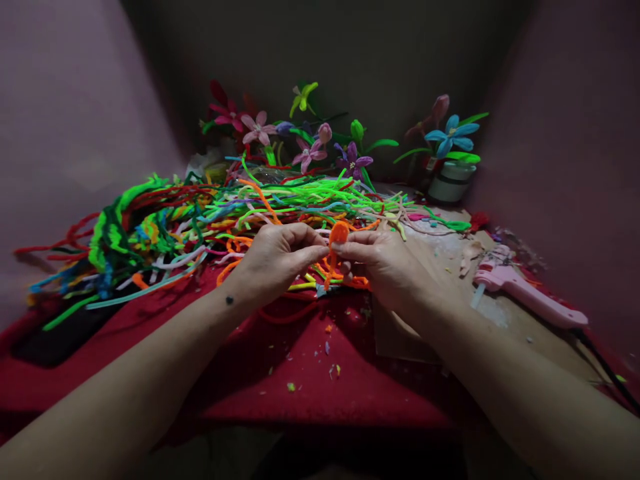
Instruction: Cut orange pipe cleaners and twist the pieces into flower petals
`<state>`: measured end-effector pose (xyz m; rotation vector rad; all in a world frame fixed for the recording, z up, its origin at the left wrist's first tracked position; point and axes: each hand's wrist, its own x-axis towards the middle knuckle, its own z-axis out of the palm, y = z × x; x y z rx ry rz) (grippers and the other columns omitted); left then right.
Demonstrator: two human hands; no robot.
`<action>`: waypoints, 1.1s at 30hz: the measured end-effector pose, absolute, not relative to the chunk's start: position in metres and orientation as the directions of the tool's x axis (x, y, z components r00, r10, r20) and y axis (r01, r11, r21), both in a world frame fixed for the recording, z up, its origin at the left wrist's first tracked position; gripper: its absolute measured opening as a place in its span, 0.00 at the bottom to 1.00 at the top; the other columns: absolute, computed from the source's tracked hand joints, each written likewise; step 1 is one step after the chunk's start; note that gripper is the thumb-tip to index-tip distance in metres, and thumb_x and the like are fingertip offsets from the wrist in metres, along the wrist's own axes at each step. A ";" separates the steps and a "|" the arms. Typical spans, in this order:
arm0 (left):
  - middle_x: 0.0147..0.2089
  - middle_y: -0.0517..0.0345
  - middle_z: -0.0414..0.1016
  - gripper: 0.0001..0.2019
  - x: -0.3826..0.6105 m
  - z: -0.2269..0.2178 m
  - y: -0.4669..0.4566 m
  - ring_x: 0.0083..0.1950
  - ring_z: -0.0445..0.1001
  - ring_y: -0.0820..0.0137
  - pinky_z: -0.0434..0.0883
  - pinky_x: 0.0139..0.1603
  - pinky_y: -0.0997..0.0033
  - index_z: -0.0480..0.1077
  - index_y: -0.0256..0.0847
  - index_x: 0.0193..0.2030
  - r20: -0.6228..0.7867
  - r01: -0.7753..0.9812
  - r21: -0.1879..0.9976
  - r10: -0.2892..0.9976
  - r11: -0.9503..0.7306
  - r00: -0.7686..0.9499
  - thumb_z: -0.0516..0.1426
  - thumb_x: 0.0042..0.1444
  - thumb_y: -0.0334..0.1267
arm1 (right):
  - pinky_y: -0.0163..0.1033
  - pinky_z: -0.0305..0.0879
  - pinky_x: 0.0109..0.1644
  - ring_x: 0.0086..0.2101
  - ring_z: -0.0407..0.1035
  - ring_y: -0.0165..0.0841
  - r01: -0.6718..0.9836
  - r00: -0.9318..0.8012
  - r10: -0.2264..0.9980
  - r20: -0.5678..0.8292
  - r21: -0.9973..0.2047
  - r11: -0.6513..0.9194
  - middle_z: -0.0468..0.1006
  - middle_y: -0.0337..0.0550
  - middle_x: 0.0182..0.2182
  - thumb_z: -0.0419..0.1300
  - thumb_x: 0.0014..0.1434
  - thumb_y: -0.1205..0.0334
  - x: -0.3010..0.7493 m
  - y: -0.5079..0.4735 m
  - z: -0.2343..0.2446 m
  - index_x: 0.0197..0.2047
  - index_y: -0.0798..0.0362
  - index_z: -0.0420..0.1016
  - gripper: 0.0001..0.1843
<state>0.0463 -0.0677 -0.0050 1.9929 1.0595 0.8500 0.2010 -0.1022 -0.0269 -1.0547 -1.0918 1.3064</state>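
Observation:
An orange pipe-cleaner petal (339, 233), bent into a rounded loop, stands upright between my two hands. My right hand (393, 270) pinches its lower right side between thumb and fingers. From the other side, my left hand (280, 257) closes thumb and forefinger at the petal's left edge. An orange strand hangs below the fingertips. Behind and beneath the hands spreads a heap of loose pipe cleaners (320, 193), mostly bright green, with orange, red, blue and white ones among them.
A pink glue gun (530, 293) lies on cardboard (420, 250) at right, its cord trailing to the edge. Pipe-cleaner flowers (310, 157) stand behind the heap; a blue one (451, 137) rises from a pale pot (451, 181). Small scraps dot the red cloth (300, 373).

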 end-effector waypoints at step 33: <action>0.25 0.64 0.71 0.04 0.052 -0.013 -0.073 0.26 0.65 0.81 0.62 0.26 0.81 0.72 0.34 0.31 0.189 0.094 0.963 0.879 -0.254 0.437 0.61 0.48 0.32 | 0.32 0.48 0.21 0.16 0.54 0.22 -0.081 -0.036 0.999 0.009 -0.997 0.006 0.63 0.34 0.13 0.57 0.43 0.69 0.204 -0.101 -0.022 0.15 0.56 0.67 0.08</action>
